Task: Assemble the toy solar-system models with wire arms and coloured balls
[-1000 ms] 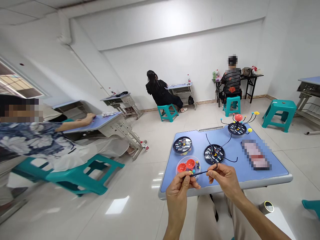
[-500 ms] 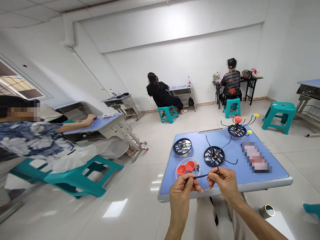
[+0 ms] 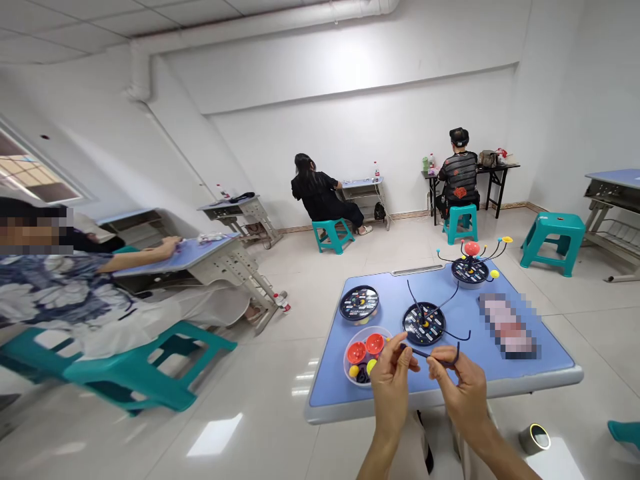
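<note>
A thin black rod [image 3: 420, 353] with a curved end spans my two hands above the table's near edge. My left hand [image 3: 391, 377] pinches its left end, and my right hand [image 3: 463, 387] grips it nearer the bend. Just beyond them sits a round black base [image 3: 424, 327] printed with small labels, from which several black curved arms rise. To the left, a clear round tray [image 3: 345, 357] contains red half-spheres [image 3: 357, 352], yellow balls [image 3: 371, 366] and black pieces. Behind that tray lies another labelled black disc [image 3: 359, 303]. At the far right corner stands a planet model [image 3: 471, 265] with a red ball and coloured tips.
A blurred-out flat object [image 3: 509, 325] lies on the right of the blue table [image 3: 325, 387]. Teal stools [image 3: 554, 240] stand beyond. A person in a floral top [image 3: 50, 287] sits at the left; two others sit by the back wall. A dark cylinder [image 3: 534, 438] is below right.
Both hands have shifted right and slightly down with the rod, uncovering the tray's yellow balls. The rod now slants down to the right, its curved end pointing up. The camera view has moved slightly.
</note>
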`<state>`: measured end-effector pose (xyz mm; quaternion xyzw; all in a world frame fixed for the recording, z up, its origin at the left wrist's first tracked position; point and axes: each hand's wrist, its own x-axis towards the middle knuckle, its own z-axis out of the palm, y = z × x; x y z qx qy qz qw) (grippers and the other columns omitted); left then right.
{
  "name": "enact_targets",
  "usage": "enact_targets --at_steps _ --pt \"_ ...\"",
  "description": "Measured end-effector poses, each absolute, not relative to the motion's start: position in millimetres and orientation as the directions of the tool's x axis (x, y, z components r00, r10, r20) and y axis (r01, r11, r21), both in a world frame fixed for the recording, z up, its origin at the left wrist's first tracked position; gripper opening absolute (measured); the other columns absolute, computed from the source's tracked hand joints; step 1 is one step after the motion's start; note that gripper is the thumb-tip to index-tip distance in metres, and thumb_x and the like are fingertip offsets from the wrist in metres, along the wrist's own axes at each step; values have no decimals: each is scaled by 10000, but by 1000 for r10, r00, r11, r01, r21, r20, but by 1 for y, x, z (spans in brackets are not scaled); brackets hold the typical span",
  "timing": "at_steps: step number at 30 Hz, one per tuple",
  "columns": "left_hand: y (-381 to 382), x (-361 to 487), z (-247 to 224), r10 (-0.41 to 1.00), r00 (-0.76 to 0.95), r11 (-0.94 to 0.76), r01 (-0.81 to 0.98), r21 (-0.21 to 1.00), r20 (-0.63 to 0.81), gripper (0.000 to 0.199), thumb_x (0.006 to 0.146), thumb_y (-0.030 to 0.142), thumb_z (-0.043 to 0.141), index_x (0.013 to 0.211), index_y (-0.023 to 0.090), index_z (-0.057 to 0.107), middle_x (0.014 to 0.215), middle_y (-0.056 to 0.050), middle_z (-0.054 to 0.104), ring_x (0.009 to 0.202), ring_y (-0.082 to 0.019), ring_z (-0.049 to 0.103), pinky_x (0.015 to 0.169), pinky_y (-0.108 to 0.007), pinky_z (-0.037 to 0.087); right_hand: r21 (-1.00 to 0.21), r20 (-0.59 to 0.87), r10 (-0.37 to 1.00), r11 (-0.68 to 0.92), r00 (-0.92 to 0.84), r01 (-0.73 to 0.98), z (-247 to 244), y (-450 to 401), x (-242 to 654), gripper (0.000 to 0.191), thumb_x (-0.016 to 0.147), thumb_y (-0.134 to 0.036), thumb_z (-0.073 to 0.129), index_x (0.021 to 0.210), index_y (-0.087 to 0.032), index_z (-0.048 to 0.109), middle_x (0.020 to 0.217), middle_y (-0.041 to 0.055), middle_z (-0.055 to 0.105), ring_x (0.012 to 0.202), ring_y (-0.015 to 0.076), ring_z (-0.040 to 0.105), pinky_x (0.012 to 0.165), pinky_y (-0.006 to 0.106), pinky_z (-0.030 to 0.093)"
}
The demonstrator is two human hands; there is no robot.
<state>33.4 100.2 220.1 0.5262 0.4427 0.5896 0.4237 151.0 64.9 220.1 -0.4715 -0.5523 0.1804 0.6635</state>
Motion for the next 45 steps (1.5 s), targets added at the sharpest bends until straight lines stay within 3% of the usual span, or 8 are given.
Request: enact_targets --at_steps 5,11,17,21,24,30,37,45 --pt "110 44 208 802 -109 -513 378 771 588 265 920 279 515 1076 267 730 1162 -115 641 960 -212 651 764 -345 564 -520 837 510 627 199 580 216 76 149 175 888 -45 522 906 -204 591 781 55 659 726 169 640 655 285 527" --pt "131 56 186 691 -62 -643 402 652 720 325 899 192 527 1185 255 667 1123 -101 673 1028 -217 658 870 -388 563 -369 884 460 583 80 724 214 96 145 176 899 -46 492 954 -189 580 844 97 679 772 191 645 665 309 549" --pt "161 73 189 777 -279 -498 278 822 565 185 830 286 655 967 196 741 997 -100 737 941 -245 692 884 -435 552 -381 817 577 556 -13 738 242 106 179 249 922 -97 457 1084 -183 625 939 120 701 841 213 654 711 329 533" --pt "170 83 201 876 -346 -341 48 939 336 264 795 367 688 908 135 741 854 -102 750 780 -229 703 776 -393 577 -603 553 832 427 -33 674 272 137 220 181 890 -149 509 840 -195 677 766 49 700 647 167 611 613 286 471" --pt "171 89 203 907 -342 -280 -52 959 246 310 783 387 698 931 118 736 836 -99 753 725 -214 700 728 -370 583 -666 371 923 342 -104 663 280 173 237 182 827 -132 545 754 -189 701 710 27 713 645 169 613 616 278 444" --pt "173 95 187 902 -372 -272 -96 958 218 331 773 391 711 965 123 739 935 -111 759 823 -227 719 835 -399 581 -745 168 944 310 -284 590 260 216 235 242 766 -132 585 935 -159 756 830 54 762 719 177 652 664 264 458" --pt "168 101 179 909 -394 -225 -196 955 133 352 784 381 707 1030 130 725 917 -106 765 800 -231 729 831 -412 586 -590 218 879 465 -424 660 251 220 226 250 790 -69 520 827 -169 747 702 8 714 630 137 585 603 226 396" --pt "168 113 185 889 -454 -174 -460 870 -62 307 694 330 780 916 125 726 809 -89 765 685 -222 728 727 -400 609 -477 192 798 585 -571 656 260 224 225 251 785 -10 495 785 -147 705 799 72 680 702 153 555 645 245 357"
